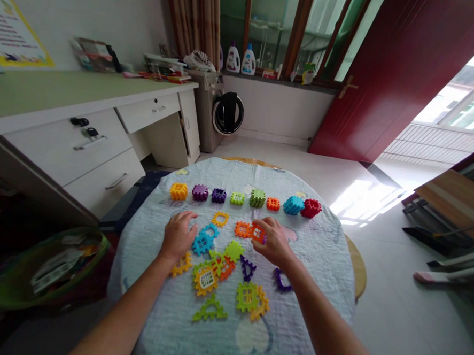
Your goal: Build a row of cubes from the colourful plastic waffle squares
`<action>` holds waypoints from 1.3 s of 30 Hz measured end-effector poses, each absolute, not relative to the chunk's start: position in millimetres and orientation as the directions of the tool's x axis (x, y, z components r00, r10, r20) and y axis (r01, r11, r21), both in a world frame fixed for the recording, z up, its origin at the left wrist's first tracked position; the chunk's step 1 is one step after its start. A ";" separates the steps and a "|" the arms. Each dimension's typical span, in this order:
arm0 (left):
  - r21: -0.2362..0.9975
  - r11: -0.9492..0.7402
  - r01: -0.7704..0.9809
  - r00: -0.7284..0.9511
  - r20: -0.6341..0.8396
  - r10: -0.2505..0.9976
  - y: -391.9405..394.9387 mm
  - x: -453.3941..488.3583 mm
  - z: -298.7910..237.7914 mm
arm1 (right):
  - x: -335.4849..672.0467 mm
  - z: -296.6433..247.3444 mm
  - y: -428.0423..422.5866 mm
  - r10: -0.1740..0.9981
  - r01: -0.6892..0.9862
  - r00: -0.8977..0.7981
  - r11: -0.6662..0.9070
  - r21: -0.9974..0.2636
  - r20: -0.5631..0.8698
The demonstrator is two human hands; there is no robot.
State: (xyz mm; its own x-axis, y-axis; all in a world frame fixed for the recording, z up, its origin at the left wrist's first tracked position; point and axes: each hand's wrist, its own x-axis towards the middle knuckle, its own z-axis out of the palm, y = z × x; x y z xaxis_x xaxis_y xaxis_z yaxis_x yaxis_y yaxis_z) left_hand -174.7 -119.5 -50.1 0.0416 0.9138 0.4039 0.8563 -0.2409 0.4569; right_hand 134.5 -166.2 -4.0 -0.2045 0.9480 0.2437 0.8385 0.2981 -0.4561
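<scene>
My right hand [273, 243] pinches an orange window-shaped building piece [258, 233] above the round table. Beside it lies a second orange window piece [242, 230]. My left hand [178, 236], fingers apart and holding nothing, hovers left of the blue pieces [203, 244]. A yellow frame piece [220, 219] is between the hands, further back. Loose toothed pieces spread nearer me: a green one [234, 250], a purple triangle [247, 268], a yellow window piece [205, 280] and a green triangle [210, 310]. Part of a purple frame [282, 280] shows by my right forearm.
Sorted by colour, a row of stacks runs along the back, from a yellow stack [179, 191] to a red stack [311, 208]. A pale blue cloth [308, 332] covers the table. Behind stand a desk [93, 96] and a washing machine [211, 111]; a basket [96, 254] is at left.
</scene>
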 end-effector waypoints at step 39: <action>0.472 -0.154 0.868 -0.064 0.414 0.908 -122.8 -201.8 -66.1 | 81.8 -11.9 -106.7 0.926 0.926 -0.335 0.289 -0.242 -0.176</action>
